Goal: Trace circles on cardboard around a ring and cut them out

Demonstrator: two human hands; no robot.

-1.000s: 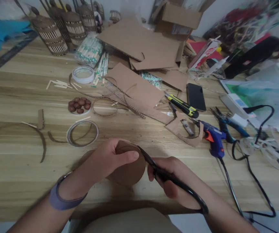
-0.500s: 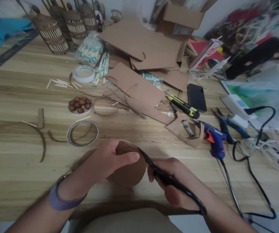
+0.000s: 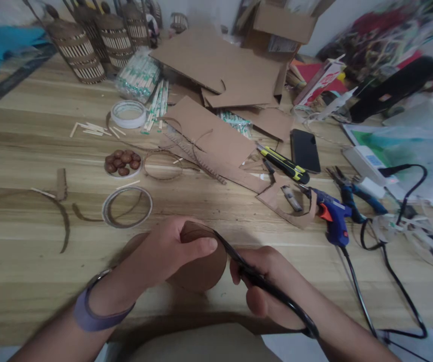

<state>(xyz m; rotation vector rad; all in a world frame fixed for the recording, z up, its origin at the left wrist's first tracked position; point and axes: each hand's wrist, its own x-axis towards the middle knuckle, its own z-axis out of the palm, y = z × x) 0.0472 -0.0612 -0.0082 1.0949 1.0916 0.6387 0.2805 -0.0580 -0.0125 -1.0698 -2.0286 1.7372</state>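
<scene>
My left hand (image 3: 171, 246) grips a round brown cardboard disc (image 3: 203, 271), thumb pressed on its upper face. In my right hand (image 3: 273, 281) are black-handled scissors (image 3: 273, 285), their blades meeting the disc's upper right edge. How far the blades are apart is hard to make out. Part of the disc lies hidden under my left hand, and another brown piece (image 3: 135, 244) shows behind that hand. Beyond my hands lies a tape ring (image 3: 105, 211) with a thin brown strip across it.
Round brown nuts or beads (image 3: 122, 162) sit in a ring at left. A blue glue gun (image 3: 335, 216), pliers (image 3: 359, 198), a yellow-black cutter (image 3: 284, 163) and a phone (image 3: 305, 151) lie to the right. Cardboard sheets (image 3: 216, 60) and small slatted lanterns (image 3: 77, 53) stand at the back.
My right hand's lower fingers have shifted slightly left around the scissors handle. The disc and my left hand stay nearly the same.
</scene>
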